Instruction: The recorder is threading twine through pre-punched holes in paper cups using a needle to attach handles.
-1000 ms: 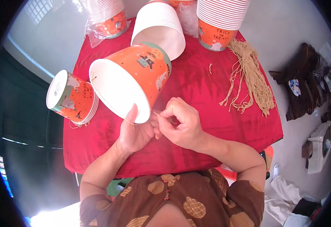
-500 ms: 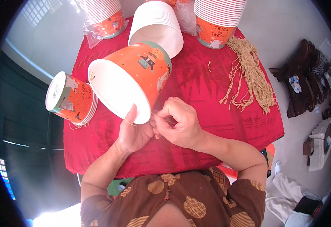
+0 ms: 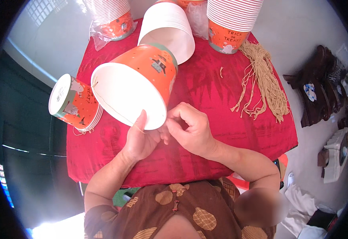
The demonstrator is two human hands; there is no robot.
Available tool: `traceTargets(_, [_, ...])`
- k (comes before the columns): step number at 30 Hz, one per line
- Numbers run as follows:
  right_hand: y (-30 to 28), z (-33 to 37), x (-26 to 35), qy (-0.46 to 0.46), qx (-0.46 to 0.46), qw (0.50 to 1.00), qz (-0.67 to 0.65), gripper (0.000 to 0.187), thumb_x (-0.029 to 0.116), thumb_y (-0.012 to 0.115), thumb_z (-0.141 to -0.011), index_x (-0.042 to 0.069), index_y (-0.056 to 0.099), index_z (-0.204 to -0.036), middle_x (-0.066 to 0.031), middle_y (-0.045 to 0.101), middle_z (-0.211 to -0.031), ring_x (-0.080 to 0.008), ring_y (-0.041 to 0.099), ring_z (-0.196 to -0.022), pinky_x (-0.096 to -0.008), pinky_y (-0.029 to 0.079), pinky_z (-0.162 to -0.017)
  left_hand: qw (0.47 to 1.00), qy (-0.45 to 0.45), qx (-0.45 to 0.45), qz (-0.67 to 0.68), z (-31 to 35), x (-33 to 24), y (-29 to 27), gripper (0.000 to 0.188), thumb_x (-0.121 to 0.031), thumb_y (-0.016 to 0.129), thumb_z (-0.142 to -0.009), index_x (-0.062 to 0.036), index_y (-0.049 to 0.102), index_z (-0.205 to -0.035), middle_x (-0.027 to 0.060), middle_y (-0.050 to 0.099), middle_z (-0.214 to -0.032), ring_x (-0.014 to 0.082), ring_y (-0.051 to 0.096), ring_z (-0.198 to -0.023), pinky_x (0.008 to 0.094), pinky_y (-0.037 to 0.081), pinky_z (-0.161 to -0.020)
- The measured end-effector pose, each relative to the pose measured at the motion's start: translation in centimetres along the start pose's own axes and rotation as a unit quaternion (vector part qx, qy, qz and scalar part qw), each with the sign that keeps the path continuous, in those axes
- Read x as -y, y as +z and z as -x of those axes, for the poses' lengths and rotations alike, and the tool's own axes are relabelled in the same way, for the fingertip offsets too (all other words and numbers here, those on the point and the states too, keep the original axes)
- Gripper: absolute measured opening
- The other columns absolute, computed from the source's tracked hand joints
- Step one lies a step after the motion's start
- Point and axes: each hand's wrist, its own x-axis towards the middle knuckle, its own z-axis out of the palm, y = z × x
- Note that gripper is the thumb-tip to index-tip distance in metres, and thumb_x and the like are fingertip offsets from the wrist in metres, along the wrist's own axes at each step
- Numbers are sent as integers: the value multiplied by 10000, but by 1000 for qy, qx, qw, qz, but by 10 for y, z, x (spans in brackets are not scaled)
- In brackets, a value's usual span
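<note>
My left hand [image 3: 139,137] holds an orange paper bucket [image 3: 152,71] with Halloween pictures, tilted with its white mouth toward me. The thumb lies inside the rim and the fingers are behind it. A thin tan string [image 3: 114,109] runs across the mouth from a hole at the left of the rim to my thumb. Against the outside of the rim, at its lower right, my right hand [image 3: 192,131] is closed in a pinch on the string's end, which the fingers mostly hide.
A red cloth covers the table [image 3: 206,159]. Upside-down buckets [image 3: 78,101] with string ends stand left. A lying stack of buckets [image 3: 166,24], a bagged stack [image 3: 116,24] and an upright stack [image 3: 231,24] are at the back. A bundle of tan strings [image 3: 265,79] lies right.
The bucket has turned slightly in my left hand, and its mouth faces me a little more. My right hand's pinch has shifted slightly along the rim.
</note>
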Motion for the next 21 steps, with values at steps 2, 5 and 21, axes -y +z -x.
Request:
traceTargets(2, [0, 0, 0, 19, -8, 999, -45, 76, -62, 555, -903, -7, 569, -852, -41, 608, -783, -84, 601, -736, -249, 491, -591, 999, 20, -11, -28, -3, 1, -1, 555, -517, 304, -1021, -56, 506, -1255, 116, 626, -998, 221, 597, -786, 355, 493, -661])
traceTargets(5, [-1, -1, -8, 71, 2, 991, -113, 60, -21, 537, -938, -21, 594, -921, -37, 647, -849, -63, 586, -761, -222, 481, -670, 991, 78, -43, -96, -3, 1, -2, 501, -467, 336, -1033, -40, 492, -1242, 115, 613, -991, 210, 599, -738, 334, 501, -605])
traceTargets(21, [0, -11, -31, 170, -90, 978, -85, 153, 116, 584, -952, -12, 643, -890, -8, 612, -718, -57, 536, -621, -225, 425, -553, 991, 46, -47, -119, 3, -2, -4, 372, -337, 496, -1011, -2, 525, -1172, 110, 649, -834, 162, 578, -587, 280, 461, -492])
